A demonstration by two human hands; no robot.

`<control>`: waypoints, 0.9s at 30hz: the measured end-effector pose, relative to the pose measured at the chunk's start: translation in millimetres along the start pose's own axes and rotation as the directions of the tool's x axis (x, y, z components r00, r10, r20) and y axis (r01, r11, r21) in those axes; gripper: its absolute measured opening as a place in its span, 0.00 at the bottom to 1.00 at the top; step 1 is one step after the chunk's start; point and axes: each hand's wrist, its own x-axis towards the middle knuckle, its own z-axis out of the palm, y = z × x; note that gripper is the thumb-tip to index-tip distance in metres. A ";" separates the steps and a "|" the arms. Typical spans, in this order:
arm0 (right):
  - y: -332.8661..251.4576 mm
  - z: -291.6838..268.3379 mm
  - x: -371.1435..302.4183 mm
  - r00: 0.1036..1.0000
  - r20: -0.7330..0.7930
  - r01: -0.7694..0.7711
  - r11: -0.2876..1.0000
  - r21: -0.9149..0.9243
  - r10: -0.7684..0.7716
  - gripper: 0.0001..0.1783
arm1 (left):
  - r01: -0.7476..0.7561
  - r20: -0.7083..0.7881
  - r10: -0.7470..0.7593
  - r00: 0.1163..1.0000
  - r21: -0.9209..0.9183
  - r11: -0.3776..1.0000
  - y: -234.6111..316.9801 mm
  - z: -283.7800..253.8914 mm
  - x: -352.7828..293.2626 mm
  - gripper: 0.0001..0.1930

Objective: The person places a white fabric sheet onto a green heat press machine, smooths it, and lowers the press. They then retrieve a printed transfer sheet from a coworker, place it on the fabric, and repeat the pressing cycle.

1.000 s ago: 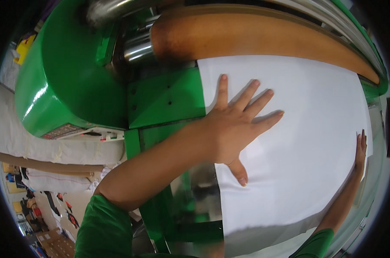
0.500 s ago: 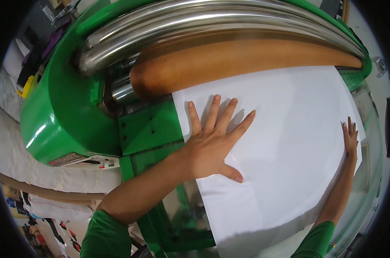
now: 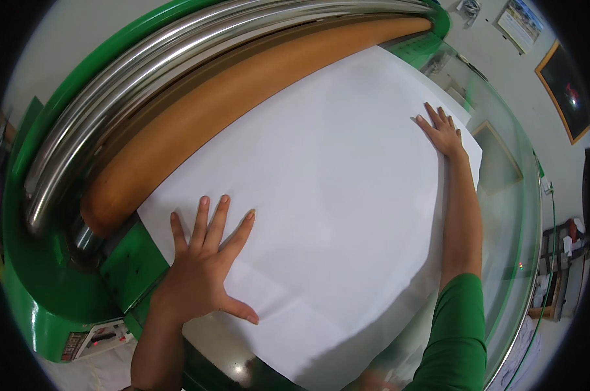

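A large white sheet [image 3: 321, 176] lies spread on the glass-topped table; whether it is paper or cloth I cannot tell. My left hand [image 3: 207, 267] rests flat on its near left part, fingers spread and thumb pointing right. Near the sheet's far right edge, my right hand [image 3: 446, 135] lies flat with its fingers somewhat apart. Neither hand grips anything. The far edge of the sheet runs right up along a long brown roller [image 3: 236, 104], and faint creases show beside my left thumb.
Shiny metal rollers [image 3: 132, 91] run behind the brown one, inside a green machine frame [image 3: 31, 267]. The glass tabletop [image 3: 510, 215] extends to the right. A framed dark picture [image 3: 565, 94] and a calendar [image 3: 520, 25] hang on the wall. A shelf with items [image 3: 559, 274] stands at the right.
My view has swung to the right, so the machine appears tilted and further left. Both hands stay flat on the sheet; the fingers of my right hand now look more spread.
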 end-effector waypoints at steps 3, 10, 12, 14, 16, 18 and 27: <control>-1.6 -0.2 0.7 1.000 -0.006 -0.011 1.000 -0.003 0.011 0.56 | 0.007 0.040 -0.009 0.999 0.045 0.999 0.7 -1.6 1.7 0.84; 2.6 7.6 10.6 0.996 -0.046 -0.069 0.992 0.103 0.074 0.61 | 0.038 0.131 -0.050 0.990 0.087 0.995 8.7 -9.7 3.0 0.88; 1.4 8.9 12.1 0.994 -0.046 -0.096 0.995 0.033 0.097 0.63 | 0.054 0.150 -0.066 0.986 0.086 0.995 10.2 -11.5 3.5 0.88; 0.6 10.0 12.8 0.994 -0.045 -0.094 0.995 0.021 0.095 0.64 | 0.053 0.148 -0.066 0.987 0.095 0.994 10.7 -11.9 3.9 0.88; 0.3 11.3 13.1 0.995 -0.040 -0.095 0.995 0.014 0.096 0.63 | 0.057 0.154 -0.074 0.985 0.112 0.992 10.5 -11.6 4.0 0.87; -0.4 11.3 13.3 0.996 -0.049 -0.076 0.997 0.017 0.077 0.62 | 0.058 0.143 -0.076 0.987 0.128 0.990 10.3 -11.5 4.4 0.87; -1.6 9.6 13.0 0.997 -0.055 -0.061 0.998 0.014 0.062 0.62 | 0.080 0.174 -0.115 0.978 0.196 0.977 13.4 -14.5 8.3 0.89</control>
